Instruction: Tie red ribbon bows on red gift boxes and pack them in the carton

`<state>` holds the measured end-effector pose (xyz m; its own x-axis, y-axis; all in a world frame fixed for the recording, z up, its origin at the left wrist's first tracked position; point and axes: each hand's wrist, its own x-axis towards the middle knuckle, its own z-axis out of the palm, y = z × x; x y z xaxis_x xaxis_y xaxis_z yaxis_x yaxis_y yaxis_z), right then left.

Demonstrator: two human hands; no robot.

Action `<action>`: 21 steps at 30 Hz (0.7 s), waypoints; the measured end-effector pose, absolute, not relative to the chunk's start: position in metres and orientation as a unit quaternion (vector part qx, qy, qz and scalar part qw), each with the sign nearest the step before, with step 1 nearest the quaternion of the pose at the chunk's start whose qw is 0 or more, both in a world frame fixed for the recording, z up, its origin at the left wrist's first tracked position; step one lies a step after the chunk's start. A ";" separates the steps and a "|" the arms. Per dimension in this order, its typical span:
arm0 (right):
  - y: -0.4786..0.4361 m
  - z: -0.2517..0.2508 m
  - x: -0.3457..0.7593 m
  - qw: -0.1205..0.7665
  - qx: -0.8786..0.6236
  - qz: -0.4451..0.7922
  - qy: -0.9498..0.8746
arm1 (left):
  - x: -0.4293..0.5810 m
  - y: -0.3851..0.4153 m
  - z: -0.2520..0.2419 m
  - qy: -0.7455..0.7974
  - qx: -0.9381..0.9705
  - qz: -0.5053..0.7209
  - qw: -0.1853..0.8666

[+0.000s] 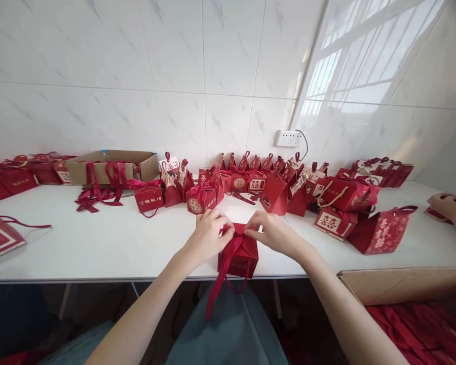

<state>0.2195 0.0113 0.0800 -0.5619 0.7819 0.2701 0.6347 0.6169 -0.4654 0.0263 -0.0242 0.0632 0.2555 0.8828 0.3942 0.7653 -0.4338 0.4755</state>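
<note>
A small red gift box (249, 251) stands at the table's front edge, right before me. Dark red ribbon (228, 258) crosses its top, and one long tail hangs down past the edge. On the left of the box top, my left hand (212, 230) is closed, pinching the ribbon between thumb and fingertips. From the other side my right hand (271, 230) pinches the ribbon close to its middle, fingertips near those of my left. The fingers partly hide the ribbon where they meet. A thin cord handle (243, 286) droops over the box's front.
Many red boxes (275, 190) line the back of the white table (99, 248). An open cardboard box (144, 165) has ribbons (102, 195) spilling out. A carton (403, 281) of red pieces sits low at right. Another person's hand (450, 208) shows at the right edge.
</note>
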 end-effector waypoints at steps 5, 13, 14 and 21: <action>0.006 0.069 0.214 0.204 -0.390 0.136 -0.888 | 0.035 -0.023 0.055 0.528 0.800 0.270 0.089; 0.012 0.061 0.206 0.175 -0.391 0.125 -0.895 | 0.039 -0.016 0.051 0.545 0.797 0.239 0.098; 0.013 0.061 0.206 0.176 -0.390 0.132 -0.894 | 0.040 -0.016 0.050 0.545 0.798 0.237 0.098; 0.016 0.060 0.206 0.195 -0.383 0.161 -0.888 | 0.042 -0.018 0.051 0.542 0.803 0.232 0.085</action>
